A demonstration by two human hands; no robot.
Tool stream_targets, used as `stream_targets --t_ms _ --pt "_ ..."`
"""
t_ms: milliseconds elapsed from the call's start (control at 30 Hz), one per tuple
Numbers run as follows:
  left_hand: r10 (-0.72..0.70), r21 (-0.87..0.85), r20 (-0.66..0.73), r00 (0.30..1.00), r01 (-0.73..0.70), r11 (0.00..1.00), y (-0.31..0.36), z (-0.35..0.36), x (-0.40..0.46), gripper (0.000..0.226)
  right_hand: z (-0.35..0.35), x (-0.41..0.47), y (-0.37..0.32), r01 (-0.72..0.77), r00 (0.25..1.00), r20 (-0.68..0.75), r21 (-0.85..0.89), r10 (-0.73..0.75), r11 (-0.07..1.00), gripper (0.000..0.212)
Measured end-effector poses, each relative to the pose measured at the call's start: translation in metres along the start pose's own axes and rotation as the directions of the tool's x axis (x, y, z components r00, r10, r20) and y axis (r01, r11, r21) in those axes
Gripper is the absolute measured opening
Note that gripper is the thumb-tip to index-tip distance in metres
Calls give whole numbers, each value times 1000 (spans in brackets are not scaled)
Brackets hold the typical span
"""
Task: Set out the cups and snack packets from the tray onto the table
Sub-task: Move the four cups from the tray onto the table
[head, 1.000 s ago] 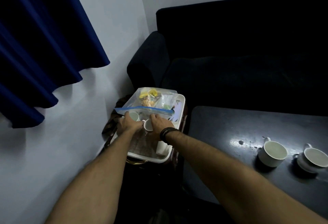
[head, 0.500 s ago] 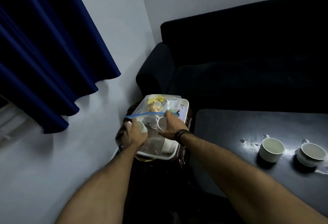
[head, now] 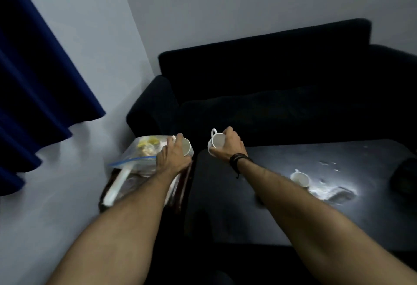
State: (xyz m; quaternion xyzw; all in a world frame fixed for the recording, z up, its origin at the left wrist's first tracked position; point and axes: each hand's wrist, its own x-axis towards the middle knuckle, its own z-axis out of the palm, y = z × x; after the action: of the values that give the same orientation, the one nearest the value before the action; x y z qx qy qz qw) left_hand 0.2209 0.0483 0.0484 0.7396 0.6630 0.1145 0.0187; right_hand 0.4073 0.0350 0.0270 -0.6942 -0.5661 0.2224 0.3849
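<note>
You're holding a cup in each hand. Your left hand (head: pixel 172 157) is clamping its fingers around one white cup (head: pixel 186 146) over the tray's right edge; your right hand (head: pixel 228 146) is gripping a second cup (head: pixel 216 140), handle up, over the table's upper-left corner.

The tray (head: pixel 117 186) is sitting left of centre, blurred, with the zip bag of snack packets (head: pixel 144 150) lying on it — yellow contents showing through.

The dark table (head: pixel 282 194) is filling the right half, glossy, glare patch at right. A third cup (head: pixel 299 178) is standing on it beside your right forearm.

Dark sofa (head: pixel 282 86) is sitting behind the table, blue curtain (head: pixel 33 77) hanging upper left, pale walls (head: pixel 203 2).
</note>
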Motion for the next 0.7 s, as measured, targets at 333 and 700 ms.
stream_targets --t_ms 333,700 --pt "201 -39 138 970 -198 979 144 66 40 62 -131 50 141 -288 918 -299 -46 262 957 66" --pt "250 -57 269 930 -244 968 218 160 76 51 -97 75 240 -398 905 -245 -200 348 895 69"
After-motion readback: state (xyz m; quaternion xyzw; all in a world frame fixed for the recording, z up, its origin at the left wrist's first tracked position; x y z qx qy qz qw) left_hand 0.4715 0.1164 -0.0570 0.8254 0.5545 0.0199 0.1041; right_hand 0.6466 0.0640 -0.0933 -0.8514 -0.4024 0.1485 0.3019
